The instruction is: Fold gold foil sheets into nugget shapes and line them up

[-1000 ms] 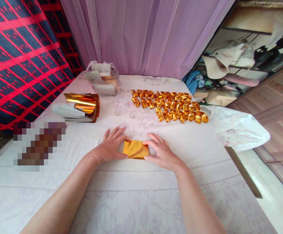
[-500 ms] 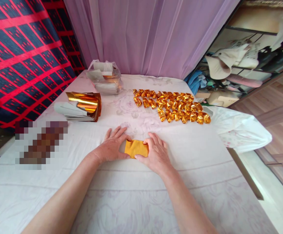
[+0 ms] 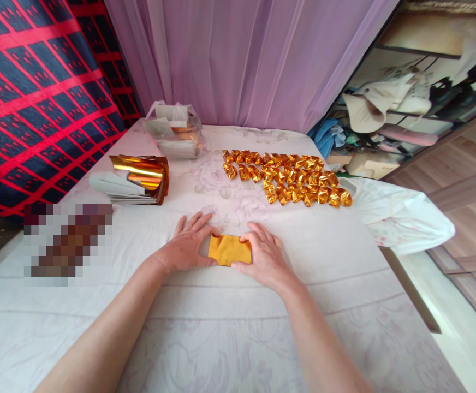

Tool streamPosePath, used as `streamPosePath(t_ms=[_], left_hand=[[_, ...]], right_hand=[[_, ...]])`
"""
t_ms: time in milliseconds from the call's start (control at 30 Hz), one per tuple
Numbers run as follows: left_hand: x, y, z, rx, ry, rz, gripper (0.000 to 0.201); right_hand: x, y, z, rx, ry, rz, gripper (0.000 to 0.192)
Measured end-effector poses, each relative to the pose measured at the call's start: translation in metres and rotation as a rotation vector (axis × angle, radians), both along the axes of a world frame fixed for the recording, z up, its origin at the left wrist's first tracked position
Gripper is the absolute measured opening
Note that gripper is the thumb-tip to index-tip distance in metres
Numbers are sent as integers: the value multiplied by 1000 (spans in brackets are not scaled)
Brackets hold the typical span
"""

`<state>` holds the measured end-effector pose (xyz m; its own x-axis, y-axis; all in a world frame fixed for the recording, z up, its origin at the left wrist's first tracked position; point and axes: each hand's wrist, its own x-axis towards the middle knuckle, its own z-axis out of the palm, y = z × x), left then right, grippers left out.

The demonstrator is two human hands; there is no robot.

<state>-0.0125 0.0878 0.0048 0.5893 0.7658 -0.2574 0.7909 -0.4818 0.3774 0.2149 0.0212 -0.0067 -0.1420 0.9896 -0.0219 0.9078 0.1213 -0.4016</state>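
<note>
Both of your hands lie flat and open at the frame's centre: left hand point(image 3: 186, 245) and right hand point(image 3: 265, 255) press the edges of the folded gold foil sheet point(image 3: 228, 250). Folded gold pieces point(image 3: 287, 177) sit upper right.

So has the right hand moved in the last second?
Yes. The right hand slid left over the gold sheet, toward the left hand, covering more of its right edge.

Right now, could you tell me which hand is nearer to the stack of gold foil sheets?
Left. The left hand lies below and just right of the stack of gold foil sheets; the right hand sits farther right, beyond the folded gold paper.
</note>
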Motion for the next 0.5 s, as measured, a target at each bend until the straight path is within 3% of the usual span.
streamPosePath(t_ms=[133,333,500], left_hand=[[0,0,-1,0,4,1,60],[0,0,-1,9,2,-6,59],[0,1,1,-3,1,1,60]], right_hand=[[10,1,3,-78,20,79,53],[12,2,2,-73,40,76,51],[25,4,3,-118,85,169,46]])
